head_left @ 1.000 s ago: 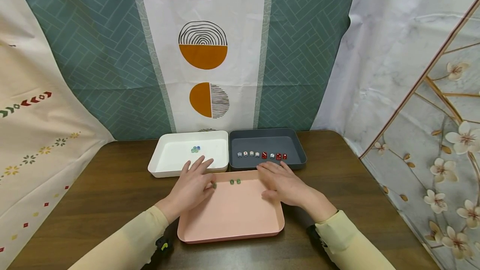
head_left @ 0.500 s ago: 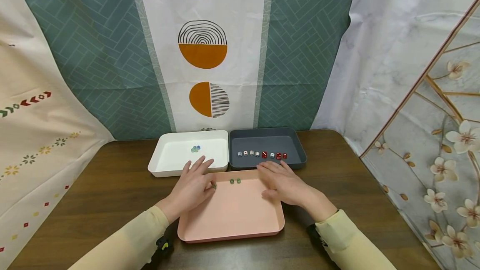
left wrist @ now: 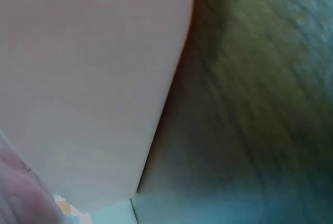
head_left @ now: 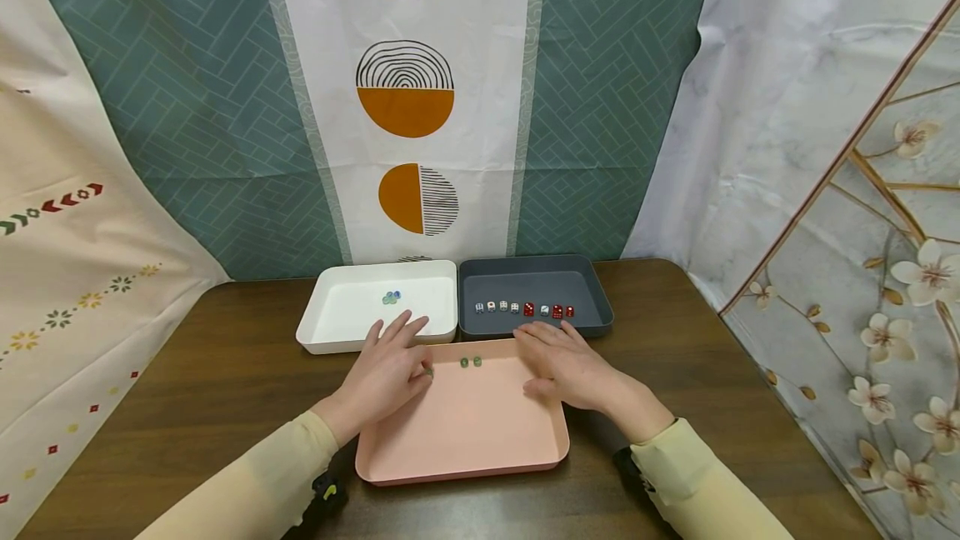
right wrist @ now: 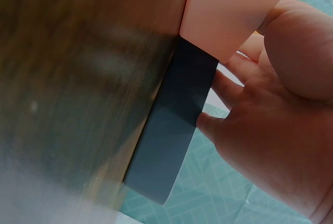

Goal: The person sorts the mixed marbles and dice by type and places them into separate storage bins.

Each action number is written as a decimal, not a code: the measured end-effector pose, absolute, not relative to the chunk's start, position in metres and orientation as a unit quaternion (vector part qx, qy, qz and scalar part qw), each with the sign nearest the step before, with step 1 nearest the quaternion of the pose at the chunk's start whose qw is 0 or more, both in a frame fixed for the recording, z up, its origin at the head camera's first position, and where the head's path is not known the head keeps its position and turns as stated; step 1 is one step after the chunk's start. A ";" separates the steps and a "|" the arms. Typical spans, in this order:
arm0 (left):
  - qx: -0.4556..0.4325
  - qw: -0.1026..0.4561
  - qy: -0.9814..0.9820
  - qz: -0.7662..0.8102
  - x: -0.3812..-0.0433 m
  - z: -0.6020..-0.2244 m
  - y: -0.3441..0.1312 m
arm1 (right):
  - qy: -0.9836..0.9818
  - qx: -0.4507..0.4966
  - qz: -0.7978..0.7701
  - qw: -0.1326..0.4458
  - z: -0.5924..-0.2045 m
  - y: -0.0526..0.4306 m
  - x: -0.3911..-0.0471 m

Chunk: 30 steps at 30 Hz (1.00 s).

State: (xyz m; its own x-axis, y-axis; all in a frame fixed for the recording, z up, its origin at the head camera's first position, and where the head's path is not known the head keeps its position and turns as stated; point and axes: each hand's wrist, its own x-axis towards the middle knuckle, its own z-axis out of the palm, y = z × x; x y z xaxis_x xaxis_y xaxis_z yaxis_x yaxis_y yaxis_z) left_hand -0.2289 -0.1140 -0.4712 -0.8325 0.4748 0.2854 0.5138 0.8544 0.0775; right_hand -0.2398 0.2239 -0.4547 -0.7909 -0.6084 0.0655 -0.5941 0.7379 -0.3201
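Note:
In the head view my left hand is over the left rim of the pink tray. Its thumb and index finger pinch a small green glass bead, mostly hidden by the fingertips, while the other fingers spread towards the white tray. Two more green beads lie near the pink tray's far wall. My right hand rests over that tray's far right corner, thumb inside, fingers stretched to the dark grey tray's near rim. In the right wrist view those fingers touch the dark grey tray.
Inside the white tray sits a small cluster of green and blue glass pieces. A row of several white and red dice lies along the dark grey tray. All three trays stand on a brown wooden table, with patterned cloths behind and beside it.

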 end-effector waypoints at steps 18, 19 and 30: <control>-0.259 0.184 -0.942 -0.103 -0.229 -0.459 -0.130 | 0.933 -0.319 -0.166 0.025 -0.455 0.224 -0.239; -0.260 0.187 -0.942 -0.104 -0.229 -0.458 -0.131 | 0.933 -0.319 -0.166 0.025 -0.455 0.224 -0.239; -0.248 0.209 -0.938 -0.119 -0.234 -0.451 -0.142 | 0.933 -0.317 -0.166 0.028 -0.455 0.224 -0.240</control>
State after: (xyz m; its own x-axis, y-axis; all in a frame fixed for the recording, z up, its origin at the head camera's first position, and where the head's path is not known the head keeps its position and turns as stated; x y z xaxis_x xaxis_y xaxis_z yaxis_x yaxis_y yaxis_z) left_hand -0.2342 -0.1423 -0.4508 -0.7895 0.4160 0.4512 0.5156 0.8484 0.1200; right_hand -0.2399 0.2238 -0.4553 -0.7974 -0.6012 0.0524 -0.5823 0.7438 -0.3282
